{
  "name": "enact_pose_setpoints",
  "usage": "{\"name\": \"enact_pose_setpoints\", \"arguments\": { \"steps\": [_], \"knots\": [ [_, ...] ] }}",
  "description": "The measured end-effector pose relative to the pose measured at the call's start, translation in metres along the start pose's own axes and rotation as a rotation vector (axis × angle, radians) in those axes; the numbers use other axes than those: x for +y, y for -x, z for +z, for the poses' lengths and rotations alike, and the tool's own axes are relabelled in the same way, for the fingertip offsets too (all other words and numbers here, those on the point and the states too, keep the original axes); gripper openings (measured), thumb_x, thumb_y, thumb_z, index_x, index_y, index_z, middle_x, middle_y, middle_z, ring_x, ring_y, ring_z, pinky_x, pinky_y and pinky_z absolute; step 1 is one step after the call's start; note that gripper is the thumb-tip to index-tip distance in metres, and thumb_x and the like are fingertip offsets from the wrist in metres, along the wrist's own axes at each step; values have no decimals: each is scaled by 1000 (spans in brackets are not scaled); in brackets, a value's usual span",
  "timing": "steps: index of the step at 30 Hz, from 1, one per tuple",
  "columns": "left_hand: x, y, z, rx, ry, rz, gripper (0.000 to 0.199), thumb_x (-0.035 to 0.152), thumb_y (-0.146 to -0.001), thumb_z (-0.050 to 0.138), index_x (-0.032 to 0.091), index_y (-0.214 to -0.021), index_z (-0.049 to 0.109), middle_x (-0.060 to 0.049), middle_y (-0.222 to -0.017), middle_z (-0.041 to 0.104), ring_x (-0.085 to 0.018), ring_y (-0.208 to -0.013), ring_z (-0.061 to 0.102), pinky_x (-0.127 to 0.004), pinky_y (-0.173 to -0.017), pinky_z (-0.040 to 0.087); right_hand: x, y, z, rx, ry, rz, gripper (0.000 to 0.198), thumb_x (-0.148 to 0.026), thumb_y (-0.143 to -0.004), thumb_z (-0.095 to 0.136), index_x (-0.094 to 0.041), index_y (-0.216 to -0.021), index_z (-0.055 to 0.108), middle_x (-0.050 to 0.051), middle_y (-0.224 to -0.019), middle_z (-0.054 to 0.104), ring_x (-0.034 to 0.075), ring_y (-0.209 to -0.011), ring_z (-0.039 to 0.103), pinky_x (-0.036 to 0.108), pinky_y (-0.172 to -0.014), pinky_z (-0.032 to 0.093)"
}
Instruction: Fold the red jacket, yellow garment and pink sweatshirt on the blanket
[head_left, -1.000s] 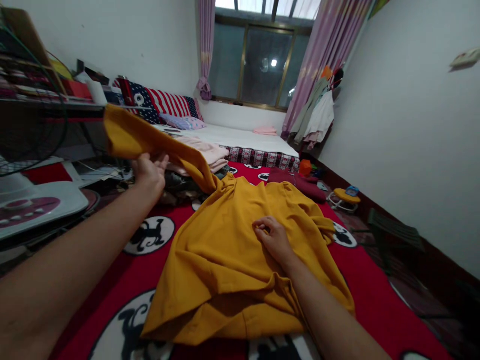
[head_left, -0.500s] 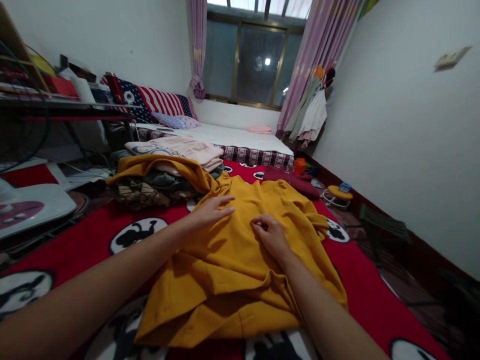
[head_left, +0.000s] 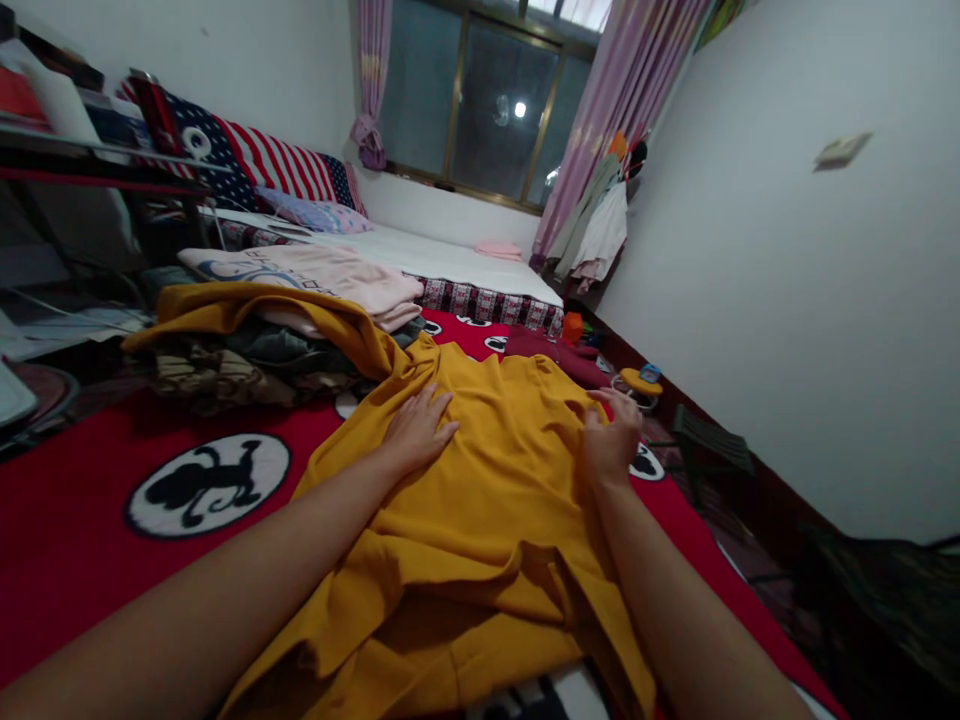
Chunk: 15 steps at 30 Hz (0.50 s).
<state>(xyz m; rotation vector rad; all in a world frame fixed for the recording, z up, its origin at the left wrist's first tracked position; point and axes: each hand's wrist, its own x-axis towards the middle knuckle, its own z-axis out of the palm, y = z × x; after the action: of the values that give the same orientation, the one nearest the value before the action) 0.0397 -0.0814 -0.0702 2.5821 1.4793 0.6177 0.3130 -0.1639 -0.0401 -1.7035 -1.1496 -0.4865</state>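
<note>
A mustard-yellow long-sleeved top (head_left: 487, 450) lies spread out in front of me, its lower hem rumpled and partly lifted into folds. My left hand (head_left: 418, 432) rests on its left part with fingers stretched out, open. At the right sleeve, my right hand (head_left: 616, 440) has its fingers curled round the cloth; the hand hides most of that sleeve. The other sleeve (head_left: 300, 297) stretches left across a pile of clothes.
Beneath the top is a red blanket (head_left: 67, 520) with round black-and-white figures. The clothes pile includes a folded pale pink garment (head_left: 322, 275). A maroon garment (head_left: 555, 358) lies beyond. A yellow stool (head_left: 640, 382) and a dark folding stool (head_left: 712, 440) stand right.
My right hand has moved from over the top's middle to its right sleeve. My left hand has settled flat on the cloth. The view has shifted right and tilted.
</note>
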Motion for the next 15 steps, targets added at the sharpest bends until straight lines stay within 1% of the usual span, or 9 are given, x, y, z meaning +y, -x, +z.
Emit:
{"name": "enact_pose_setpoints", "arguments": {
  "steps": [1, 3, 5, 7, 8, 10, 12, 13, 15],
  "knots": [
    [0, -1, 0, 7, 5, -12, 55, 38, -91, 49, 14, -140, 46, -15, -153, 33, -29, -137, 40, -39, -113, 33, 13, -10, -1, -19, 109, 85, 29, -23, -76, 57, -17, -103, 67, 13, -114, 63, 27, -114, 55, 42, -103, 38],
    [1, -2, 1, 16, 11, -30, 57, 39, -90, 50, 14, -141, 45, -15, -153, 33, -30, -136, 41, -39, -113, 33, 33, -20, -2, -190, 258, 233, 55, -34, -71, 67, -14, -121, 59, 17, -119, 62, 31, -114, 56, 42, -97, 43],
    [2, -2, 2, 15, 14, -30, 57, 39, -90, 51, 13, -141, 45, -16, -153, 35, -30, -136, 41, -39, -113, 33, 41, -22, -2, -430, 324, 243, 74, -42, -69, 71, -15, -134, 50, 16, -118, 64, 31, -107, 61, 39, -88, 47],
    [2, -1, 2, 15, 24, -21, 56, 38, -91, 50, 12, -140, 46, -16, -152, 35, -30, -138, 39, -40, -114, 32, 40, -22, -6, -610, 367, 85, 66, -43, -73, 67, -21, -134, 52, 11, -113, 68, 28, -99, 64, 34, -80, 48],
    [2, -1, 2, 13, 32, -12, 55, 38, -91, 50, 13, -140, 47, -17, -152, 36, -30, -138, 38, -41, -115, 31, 38, -23, -10, -646, 407, -17, 56, -42, -76, 64, -25, -129, 57, 9, -110, 69, 27, -95, 65, 33, -76, 48],
    [1, 0, 2, -1, 50, 20, 53, 36, -91, 49, 14, -139, 48, -17, -152, 36, -29, -139, 36, -44, -116, 28, 35, -33, -21, -598, 538, -149, 40, -38, -79, 60, -29, -117, 66, 6, -107, 70, 25, -90, 66, 30, -70, 46],
    [0, 0, 3, -30, 67, 60, 50, 35, -91, 47, 15, -138, 50, -16, -152, 37, -29, -140, 36, -47, -117, 24, 36, -49, -34, -482, 699, -137, 32, -33, -79, 58, -29, -108, 70, 7, -108, 69, 25, -87, 66, 30, -65, 44],
    [0, -1, 3, -49, 75, 83, 49, 34, -91, 47, 17, -137, 50, -15, -152, 37, -29, -140, 35, -48, -117, 23, 38, -58, -39, -482, 768, -86, 29, -31, -78, 58, -28, -104, 71, 8, -106, 69, 25, -86, 66, 30, -63, 43],
    [-1, -2, 4, -78, 85, 129, 48, 34, -91, 45, 20, -137, 51, -13, -152, 38, -27, -141, 34, -49, -117, 22, 41, -73, -43, -642, 843, 24, 21, -30, -75, 61, -26, -92, 74, 10, -97, 70, 26, -82, 66, 31, -61, 43]
  ]
}}
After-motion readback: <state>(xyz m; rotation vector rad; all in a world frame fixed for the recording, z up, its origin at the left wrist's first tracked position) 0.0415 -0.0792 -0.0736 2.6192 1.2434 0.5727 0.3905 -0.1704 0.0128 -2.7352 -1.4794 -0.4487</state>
